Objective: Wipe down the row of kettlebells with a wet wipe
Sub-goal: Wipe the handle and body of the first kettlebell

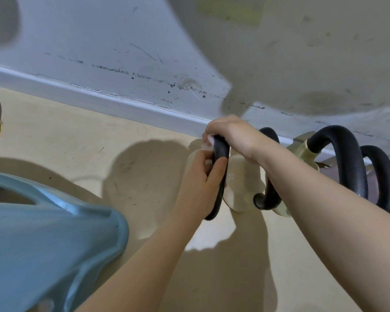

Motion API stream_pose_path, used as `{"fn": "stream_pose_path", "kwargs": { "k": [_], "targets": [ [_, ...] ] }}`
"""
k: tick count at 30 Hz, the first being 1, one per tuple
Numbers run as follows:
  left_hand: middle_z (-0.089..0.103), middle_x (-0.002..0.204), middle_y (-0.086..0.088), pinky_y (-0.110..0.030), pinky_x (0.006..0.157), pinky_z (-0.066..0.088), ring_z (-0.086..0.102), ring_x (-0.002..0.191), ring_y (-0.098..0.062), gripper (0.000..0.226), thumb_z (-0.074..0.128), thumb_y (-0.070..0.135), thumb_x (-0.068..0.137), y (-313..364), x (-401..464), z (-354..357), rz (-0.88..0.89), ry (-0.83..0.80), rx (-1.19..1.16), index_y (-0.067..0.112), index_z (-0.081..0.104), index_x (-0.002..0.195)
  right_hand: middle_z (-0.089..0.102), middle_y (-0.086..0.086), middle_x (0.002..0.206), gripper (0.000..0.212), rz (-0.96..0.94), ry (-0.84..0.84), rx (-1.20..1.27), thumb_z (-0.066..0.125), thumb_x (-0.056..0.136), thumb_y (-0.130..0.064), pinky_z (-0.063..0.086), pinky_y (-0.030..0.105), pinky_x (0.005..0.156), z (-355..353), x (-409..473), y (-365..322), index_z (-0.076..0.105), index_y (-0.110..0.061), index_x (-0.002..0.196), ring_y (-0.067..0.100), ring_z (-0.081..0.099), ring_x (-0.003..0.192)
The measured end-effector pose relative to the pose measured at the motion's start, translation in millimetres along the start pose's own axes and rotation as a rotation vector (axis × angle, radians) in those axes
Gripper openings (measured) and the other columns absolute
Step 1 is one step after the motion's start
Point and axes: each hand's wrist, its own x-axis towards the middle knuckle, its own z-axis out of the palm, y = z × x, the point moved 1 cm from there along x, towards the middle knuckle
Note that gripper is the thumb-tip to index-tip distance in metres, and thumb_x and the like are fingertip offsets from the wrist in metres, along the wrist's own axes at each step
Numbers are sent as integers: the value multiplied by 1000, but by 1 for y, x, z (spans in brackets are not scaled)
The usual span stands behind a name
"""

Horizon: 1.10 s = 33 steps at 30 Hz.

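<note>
Several cream kettlebells (241, 183) with black handles stand in a row on the pale floor (77, 140) along the wall (99, 52). My left hand (200, 183) grips the nearest handle (220, 167); my right hand (230, 134) presses a white wet wipe (208, 141) onto its top.

Matt black textured kettlebell handles (221, 158), smooth cream kettlebell bodies (241, 181), scuffed painted wall (122, 52), glossy blue plastic (43, 233)

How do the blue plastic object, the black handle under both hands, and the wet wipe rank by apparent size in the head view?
1. Blue plastic object, though nearest the camera.
2. Black handle.
3. Wet wipe, mostly hidden under the right hand.
</note>
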Motion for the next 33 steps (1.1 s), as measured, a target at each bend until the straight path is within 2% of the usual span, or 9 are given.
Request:
{"fn": "stream_pose_path", "kwargs": {
  "k": [2,6,15,18,21,24,26,31,33],
  "targets": [
    [62,79,-20,-18,55,41,53,60,-12,5,47,25,93,-5,-12,0,9,-15,-19,25,51,90,62,-1,59,26,-32,-114,-159,49,73,-18,46,33,82,-2,-3,-5,57,-11,49,22,66,85],
    [59,72,-8,-17,58,40,50,58,-6,11,48,24,93,-13,-28,2,55,-62,0,35,48,90,75,-1,95,33,119,-244,-33,44,82,-15,44,30,99,-3,-3,8,60,-8,54,18,65,105],
    [58,66,8,-10,55,38,51,56,0,7,49,31,89,-24,-41,0,120,-63,-18,37,48,92,65,18,79,37,-27,61,275,42,92,-10,46,20,88,17,-45,11,58,-1,59,25,64,97],
    [59,67,12,-10,55,38,53,55,5,8,48,28,93,-21,-35,1,111,-27,-53,35,50,92,66,0,89,33,64,253,352,40,96,-24,46,14,80,25,-50,13,68,-8,89,12,61,83],
    [56,64,5,-11,51,38,50,51,1,17,45,20,95,-12,-25,-2,106,50,-43,31,49,84,43,-10,133,34,-144,317,347,37,99,-14,33,-6,81,47,-68,10,51,-11,130,-3,46,115],
    [53,55,4,-16,45,35,48,42,-1,15,40,24,96,-6,-14,-8,81,134,20,23,49,84,6,-10,156,48,-152,248,273,31,101,-20,29,1,93,66,-67,8,19,-17,147,-16,30,125],
    [54,57,1,-24,53,39,52,50,-10,23,39,29,96,0,-3,-12,56,161,25,11,52,90,7,-6,158,55,-83,274,374,31,99,-35,26,14,107,70,-54,1,8,-25,149,-7,22,137],
    [63,72,-20,-32,65,41,55,66,-22,37,40,26,95,4,15,-24,64,132,76,-3,59,83,29,13,153,52,93,269,488,27,100,-37,25,40,116,77,-40,2,29,-7,143,25,30,140],
    [55,62,-10,-30,63,37,50,62,-19,35,42,25,94,1,14,-21,60,105,54,5,58,69,29,8,153,54,108,302,565,30,98,-41,24,35,116,76,-39,8,30,-11,143,21,31,140]
  ]
}}
